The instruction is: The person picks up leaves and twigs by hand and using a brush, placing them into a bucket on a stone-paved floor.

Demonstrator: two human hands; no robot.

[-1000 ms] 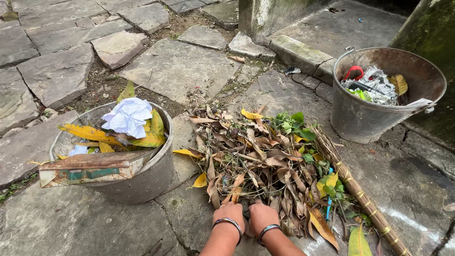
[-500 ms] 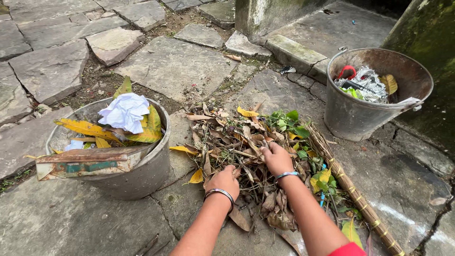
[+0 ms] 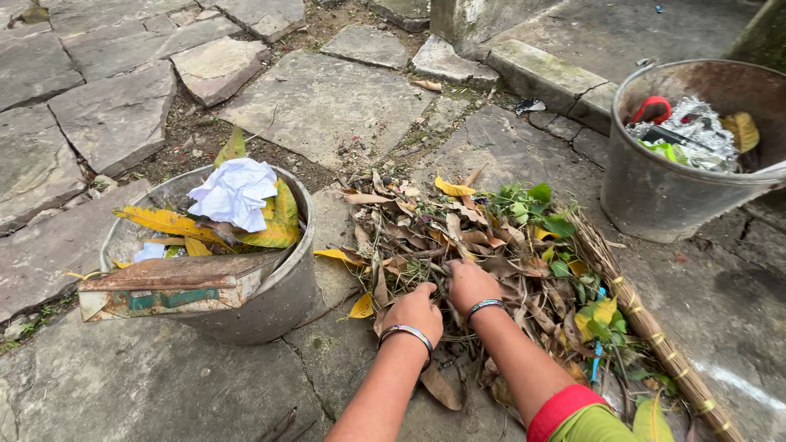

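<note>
A pile of dry brown leaves and twigs (image 3: 458,237), mixed with yellow and green leaves, lies on the stone paving. My left hand (image 3: 416,311) presses down on the near left side of the pile, fingers curled into the leaves. My right hand (image 3: 470,283) sits right beside it, also curled into the leaves. Both wrists wear a metal bangle. A grey metal bucket (image 3: 278,303) stands to the left of the pile, filled with yellow leaves, crumpled white paper (image 3: 236,191) and a rusty flat tin (image 3: 176,286).
A second grey bucket (image 3: 663,192) with foil and scraps stands at the back right. A straw broom (image 3: 647,327) lies along the right side of the pile. Uneven stone slabs with soil gaps surround everything; a stone step (image 3: 544,74) lies behind.
Both hands have come together in the middle of the pile, from being spread apart half a second ago. One second ago they were at the pile's near edge.
</note>
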